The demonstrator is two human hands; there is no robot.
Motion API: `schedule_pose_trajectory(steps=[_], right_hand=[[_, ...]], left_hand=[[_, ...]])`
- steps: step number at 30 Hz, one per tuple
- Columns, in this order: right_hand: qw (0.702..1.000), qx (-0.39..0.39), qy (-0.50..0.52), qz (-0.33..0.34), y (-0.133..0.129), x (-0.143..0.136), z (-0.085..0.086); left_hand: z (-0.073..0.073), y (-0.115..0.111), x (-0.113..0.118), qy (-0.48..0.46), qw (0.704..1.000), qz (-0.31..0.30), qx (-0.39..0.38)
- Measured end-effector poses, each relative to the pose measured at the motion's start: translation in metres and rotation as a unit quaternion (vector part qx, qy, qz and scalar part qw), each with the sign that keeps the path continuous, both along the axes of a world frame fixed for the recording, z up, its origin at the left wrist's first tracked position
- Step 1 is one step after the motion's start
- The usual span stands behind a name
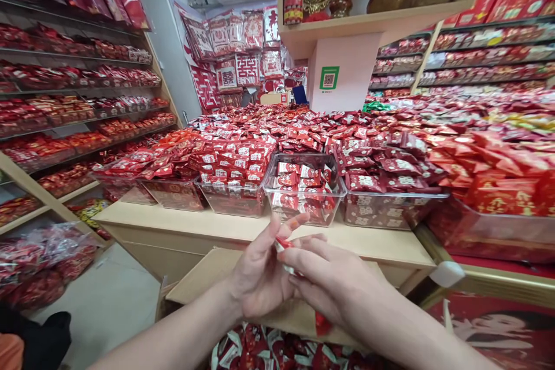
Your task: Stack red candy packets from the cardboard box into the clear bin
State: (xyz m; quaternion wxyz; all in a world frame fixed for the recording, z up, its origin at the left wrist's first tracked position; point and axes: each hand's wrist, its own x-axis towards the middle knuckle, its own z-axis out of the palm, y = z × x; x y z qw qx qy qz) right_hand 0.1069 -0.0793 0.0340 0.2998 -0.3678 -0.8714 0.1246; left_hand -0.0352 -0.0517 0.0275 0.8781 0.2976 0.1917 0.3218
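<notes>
Between my hands is a small red and white wrapped candy packet (282, 244). My right hand (336, 277) has its fingers closed on it, pressing it towards the left palm. My left hand (262, 274) is open, thumb raised and fingers stretched out, with the packet against their inner side. Below my right hand another red packet (322, 324) shows, partly hidden; I cannot tell how it is held. Under both hands stands an open cardboard box (203, 277) with many red and white candy packets (277, 350). Ahead is a clear plastic bin (306, 208), partly filled with similar packets in rows.
Heaped bins of red packets (234, 167) flank the clear bin on the wooden counter (173, 225). Dark red packets (385, 167) fill the bin to its right. Stocked shelves (73, 63) line the left wall. An overhead shelf (329, 29) juts out above. Bagged packets (47, 260) lie at left.
</notes>
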Motion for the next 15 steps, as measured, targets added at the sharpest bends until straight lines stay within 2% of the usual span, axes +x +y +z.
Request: schedule_pose_trajectory(steps=[3,5,7,8,10,12,13,15], right_hand=[[0.996,0.066,-0.036,-0.043,0.008,-0.001,-0.015],[0.996,0.073,-0.004,-0.057,0.011,0.003,-0.018],[0.992,0.066,0.051,-0.093,0.019,0.009,-0.012],[0.987,0.065,0.078,-0.126,0.026,0.013,-0.005],[0.971,0.067,0.114,-0.201,0.045,0.017,0.010],[0.960,0.062,0.134,-0.240,0.069,0.019,0.025],[0.959,0.059,0.142,-0.239,0.082,0.019,0.031],[0.960,0.062,0.161,-0.221,0.108,0.020,0.037]], left_hand=[[-0.003,0.008,0.013,0.035,0.995,0.057,-0.070],[-0.004,0.015,0.015,0.066,0.989,0.116,-0.061],[-0.002,0.025,0.014,0.102,0.984,0.147,0.011],[0.001,0.031,0.014,0.123,0.981,0.132,0.065],[0.009,0.046,0.014,0.169,0.967,0.059,0.180],[0.018,0.063,0.018,0.201,0.932,0.012,0.303],[0.021,0.072,0.020,0.216,0.910,0.010,0.352],[0.027,0.095,0.024,0.246,0.876,0.056,0.412]])
